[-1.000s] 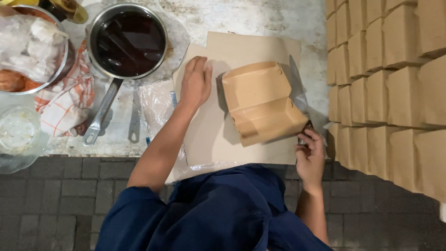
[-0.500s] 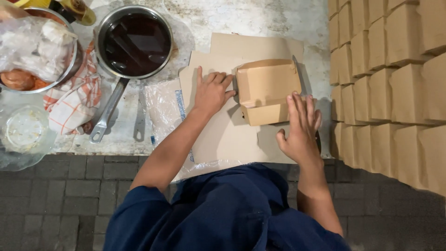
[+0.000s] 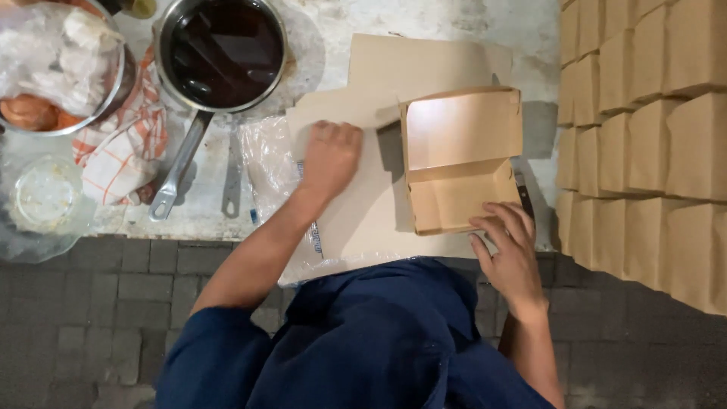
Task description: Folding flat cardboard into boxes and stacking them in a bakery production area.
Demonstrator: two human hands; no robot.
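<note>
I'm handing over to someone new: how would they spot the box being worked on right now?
Start from the wall of stacked brown boxes on the right. Just left of it, on flat cardboard sheets, sits the open box, with the right hand at its near corner. Unlike the stacked ones, it is open, its lid raised.

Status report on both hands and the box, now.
Left hand flat on cardboard sheets. Right hand at open brown box near corner. Nothing in the way.

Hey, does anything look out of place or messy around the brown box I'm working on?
Nothing looks spilled or damaged. The open brown box sits on flat cardboard, with the left hand beside it and the right hand at its near corner. Crumpled plastic pokes out underneath.
</note>
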